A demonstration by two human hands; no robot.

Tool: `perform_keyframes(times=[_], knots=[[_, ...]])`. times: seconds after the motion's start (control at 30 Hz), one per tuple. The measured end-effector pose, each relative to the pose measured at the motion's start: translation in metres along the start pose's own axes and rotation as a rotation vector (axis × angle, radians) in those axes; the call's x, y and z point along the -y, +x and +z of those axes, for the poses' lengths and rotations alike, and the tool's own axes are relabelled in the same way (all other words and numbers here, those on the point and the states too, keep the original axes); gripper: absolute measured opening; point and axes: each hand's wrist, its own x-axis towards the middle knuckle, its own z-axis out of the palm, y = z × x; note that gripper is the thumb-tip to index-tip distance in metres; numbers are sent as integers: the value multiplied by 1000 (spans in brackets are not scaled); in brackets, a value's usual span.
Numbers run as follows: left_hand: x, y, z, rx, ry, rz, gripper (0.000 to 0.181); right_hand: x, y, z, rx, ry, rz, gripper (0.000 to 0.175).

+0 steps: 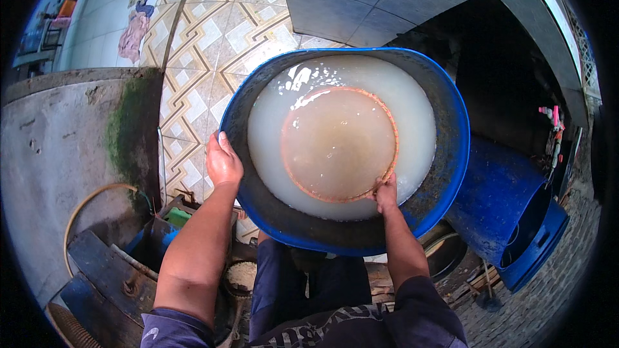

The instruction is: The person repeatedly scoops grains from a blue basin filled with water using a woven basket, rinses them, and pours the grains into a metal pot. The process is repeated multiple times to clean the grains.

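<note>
A wide blue plastic tub (447, 92) stands before me, partly filled with cloudy, whitish water (411, 101). In the water sits a round sieve or basket with an orange rim (397, 135). Its rim lies partly below the surface, and murky brownish water hides its bottom. At the near right of that rim, my right hand (386, 194) has its fingers closed on it. On the left side, my left hand (224, 159) grips the tub's blue edge, with the thumb over the top and the other fingers outside.
A concrete wall (63, 140) with green moss rises at left. Another blue barrel (498, 203) lies at right, near pipes with a pink tap (555, 115). Patterned floor tiles (193, 58) stretch beyond the tub. Near my legs is a container of pale grainy material (242, 275).
</note>
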Motion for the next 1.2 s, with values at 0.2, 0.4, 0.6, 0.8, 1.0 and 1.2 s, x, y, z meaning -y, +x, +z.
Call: perform_keyframes(times=[0.2, 0.4, 0.6, 0.8, 1.0, 1.2], knots=[[0, 0, -1, -31, 22, 18, 47, -9, 0, -14, 102, 17, 27, 50], [-5, -2, -3, -3, -8, -9, 44, -12, 2, -37, 129, -76, 32, 50], [-2, -1, -3, -9, 16, 7, 44, -20, 7, -73, 50, -223, 16, 47], [5, 1, 1, -56, 35, 66, 43, -8, 1, -111, -216, -599, 56, 42], [9, 2, -9, -36, 13, 56, 40, 40, -18, -99, -403, -655, 155, 43], [6, 0, -6, -37, -7, 76, 38, 22, 3, -100, -453, -500, 17, 47]])
